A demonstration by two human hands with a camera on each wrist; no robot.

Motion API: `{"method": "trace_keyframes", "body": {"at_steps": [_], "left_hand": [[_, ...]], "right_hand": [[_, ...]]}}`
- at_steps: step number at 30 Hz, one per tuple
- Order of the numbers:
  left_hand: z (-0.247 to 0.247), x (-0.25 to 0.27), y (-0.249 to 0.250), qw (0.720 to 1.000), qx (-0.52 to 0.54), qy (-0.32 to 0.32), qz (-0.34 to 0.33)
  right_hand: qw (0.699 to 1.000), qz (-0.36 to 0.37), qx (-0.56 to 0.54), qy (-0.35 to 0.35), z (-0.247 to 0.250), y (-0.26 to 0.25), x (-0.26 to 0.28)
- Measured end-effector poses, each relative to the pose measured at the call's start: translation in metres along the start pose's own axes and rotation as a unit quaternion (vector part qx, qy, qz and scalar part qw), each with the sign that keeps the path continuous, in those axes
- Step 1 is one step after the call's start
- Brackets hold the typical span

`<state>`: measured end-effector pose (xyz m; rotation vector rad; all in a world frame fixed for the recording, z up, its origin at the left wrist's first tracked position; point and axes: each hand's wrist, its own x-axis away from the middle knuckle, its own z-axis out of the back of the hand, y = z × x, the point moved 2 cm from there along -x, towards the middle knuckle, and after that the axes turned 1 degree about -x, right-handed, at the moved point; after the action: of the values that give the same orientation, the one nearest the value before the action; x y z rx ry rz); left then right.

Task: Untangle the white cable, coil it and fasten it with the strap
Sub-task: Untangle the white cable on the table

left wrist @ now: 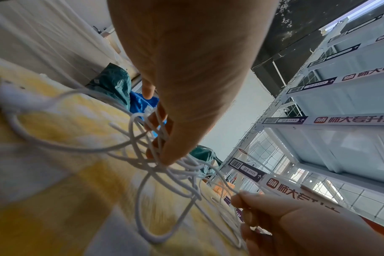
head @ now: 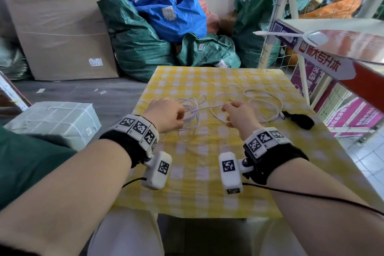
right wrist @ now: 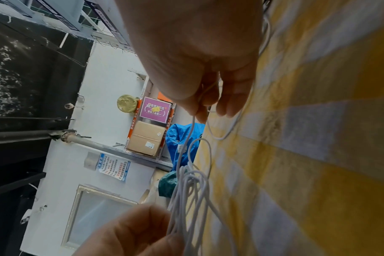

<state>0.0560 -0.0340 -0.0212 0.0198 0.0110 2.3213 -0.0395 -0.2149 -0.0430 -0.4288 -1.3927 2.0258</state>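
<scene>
Surface: yellow-and-white checked cloth (head: 207, 183) covers the surface; its near edge sits just above the person's lap.
Wrists: both carry black bands with white marker blocks, and a thin dark lead runs off the right one.
Left hand: left hand (head: 164, 114) is raised over the cloth's left-middle, fingers curled round a bunch of loops of the white cable (head: 192, 114); in the left wrist view several strands pass between thumb and fingers and hang down to the cloth.
Right hand: right hand (head: 241, 117) is just to the right of the left one, thumb and forefinger pinching a single strand; the other fingers are loosely bent.
Between hands: one length of cable runs nearly straight from the left hand's bunch to the right hand's pinch.
Loose cable: beyond and right of the right hand, the remainder lies on the cloth in wide overlapping curves, one end with a small plug near the right edge.
Strap: black strap (head: 299, 119) lies flat on the cloth at the right edge, just beside that cable end, apart from both hands.
Floor, left: wrapped pale parcel (head: 56, 119) beside the surface.
Right: white shelving (head: 324, 48) with red and purple labels.
Far: large cardboard box (head: 60, 33), green sacks (head: 137, 43) and a blue sack (head: 174, 6) are piled against the wall.
</scene>
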Motion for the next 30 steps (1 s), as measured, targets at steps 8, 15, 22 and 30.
{"method": "trace_keyframes", "body": {"at_steps": [8, 15, 22, 30], "left_hand": [[-0.018, 0.014, 0.005, 0.994, 0.094, -0.061, 0.012], [-0.022, 0.017, 0.012, 0.989, 0.119, -0.086, 0.028], [-0.016, 0.029, 0.017, 0.982, 0.173, -0.082, 0.008], [-0.005, 0.051, 0.019, 0.928, 0.37, -0.05, 0.001]], "right_hand": [[0.967, 0.078, 0.232, -0.066, -0.011, 0.003, 0.017], [0.95, 0.168, 0.241, -0.103, -0.026, -0.015, 0.032], [0.986, 0.138, 0.07, -0.054, -0.015, -0.014, 0.028], [0.992, 0.123, 0.004, -0.016, 0.001, -0.026, 0.048]]}}
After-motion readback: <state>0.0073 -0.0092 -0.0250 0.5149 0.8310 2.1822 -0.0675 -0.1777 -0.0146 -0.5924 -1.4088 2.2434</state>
